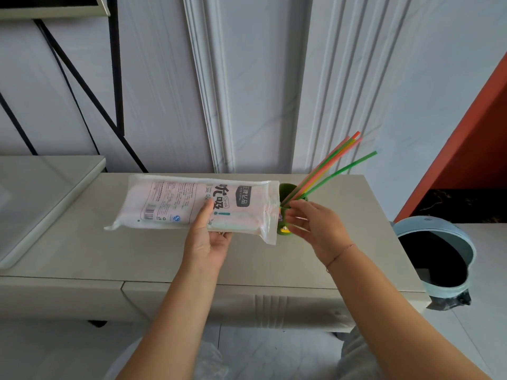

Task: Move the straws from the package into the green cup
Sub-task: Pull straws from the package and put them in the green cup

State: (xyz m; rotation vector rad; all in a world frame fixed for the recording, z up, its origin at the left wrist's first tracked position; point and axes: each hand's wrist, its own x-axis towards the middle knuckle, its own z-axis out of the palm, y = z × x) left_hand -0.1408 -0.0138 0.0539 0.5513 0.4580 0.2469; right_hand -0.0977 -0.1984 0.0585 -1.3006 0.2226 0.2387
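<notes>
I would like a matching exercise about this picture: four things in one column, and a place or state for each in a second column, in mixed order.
Things:
1. package
2. straws
3. green cup
4. bin

Places or states:
A. on the floor, right of the table
B. held in the left hand
C. leaning out to the upper right
D. on the table, behind the right hand

Pairs: 1-B, 2-C, 3-D, 4-A
</notes>
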